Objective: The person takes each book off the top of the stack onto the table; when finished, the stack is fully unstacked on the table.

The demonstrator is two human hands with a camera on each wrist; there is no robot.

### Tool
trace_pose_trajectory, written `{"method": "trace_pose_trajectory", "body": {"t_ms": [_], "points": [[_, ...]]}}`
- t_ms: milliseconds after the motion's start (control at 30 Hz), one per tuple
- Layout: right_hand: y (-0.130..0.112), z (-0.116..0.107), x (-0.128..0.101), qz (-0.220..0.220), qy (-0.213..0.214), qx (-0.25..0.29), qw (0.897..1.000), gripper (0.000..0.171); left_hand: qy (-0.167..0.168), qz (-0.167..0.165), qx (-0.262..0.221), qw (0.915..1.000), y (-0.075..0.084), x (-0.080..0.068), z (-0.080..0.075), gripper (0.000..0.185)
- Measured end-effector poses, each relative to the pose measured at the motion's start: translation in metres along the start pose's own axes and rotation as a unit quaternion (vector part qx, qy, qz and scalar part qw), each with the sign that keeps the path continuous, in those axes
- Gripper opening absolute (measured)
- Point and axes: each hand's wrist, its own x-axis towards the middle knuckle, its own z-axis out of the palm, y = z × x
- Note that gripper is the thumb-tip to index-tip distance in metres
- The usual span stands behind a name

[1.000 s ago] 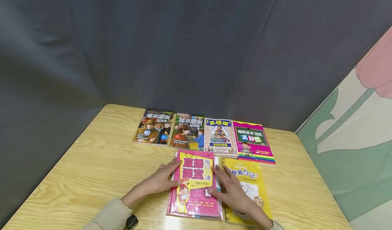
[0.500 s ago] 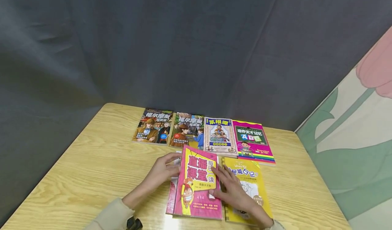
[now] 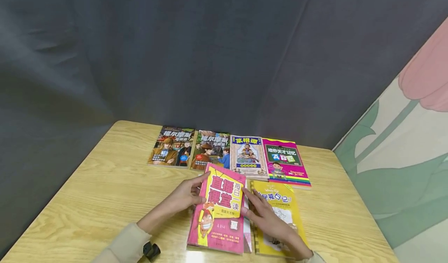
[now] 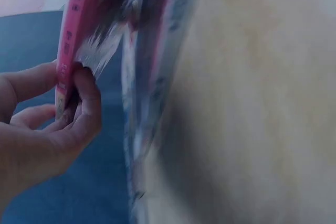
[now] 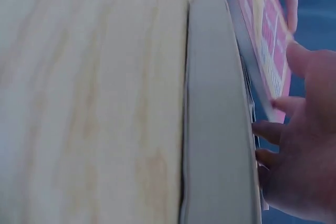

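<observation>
One pink book (image 3: pixel 219 210) sits at the near edge of the counter (image 3: pixel 105 200), its left side tipped up off a second book (image 4: pixel 137 129) lying under it, with a yellow book (image 3: pixel 280 216) just beside it on the right. The left hand (image 3: pixel 185 195) pinches the raised spine edge, thumb on one face and fingers curled behind; the left wrist view shows the thumb (image 4: pixel 86 98) pressed against the pink cover near loose page ends. The right hand (image 3: pixel 266 216) lies with fairly straight fingers along the pink book's right edge, partly over the yellow book, touching rather than clasping.

The grip looks thin, so the cover alone could lift while the pages fan and sag, or the book could slip from the pinch and slap down. Tilting it further could drag the book beneath it askew, or nudge the yellow one out of line. The far edge of the pink book already lies close to the row of four books (image 3: pixel 229 154) behind, and could bump them.

Both forearms reach in from the near edge, the left sleeve (image 3: pixel 122 247) low at the counter's front, wrists angled inward toward each other.
</observation>
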Motion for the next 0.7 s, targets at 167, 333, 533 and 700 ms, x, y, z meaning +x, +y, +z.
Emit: {"method": "trace_pose_trajectory", "body": {"t_ms": [167,333,533,700], "points": [[-0.001,-0.005,0.000,0.020,-0.022,0.027,0.999,0.058,0.009,0.016,0.051,0.9985,0.010,-0.005,-0.015,0.078],[0.000,-0.005,0.000,0.020,-0.037,0.017,0.999,0.062,0.021,0.030,0.047,0.9982,0.024,-0.014,-0.030,0.075],[0.003,-0.001,0.001,-0.006,-0.028,-0.024,0.999,0.066,0.050,0.021,-0.016,0.9984,0.034,-0.021,-0.060,0.077],[0.003,0.002,0.000,-0.020,-0.022,-0.044,0.999,0.065,0.069,-0.001,-0.066,0.9955,0.024,-0.040,-0.091,0.082]]}}
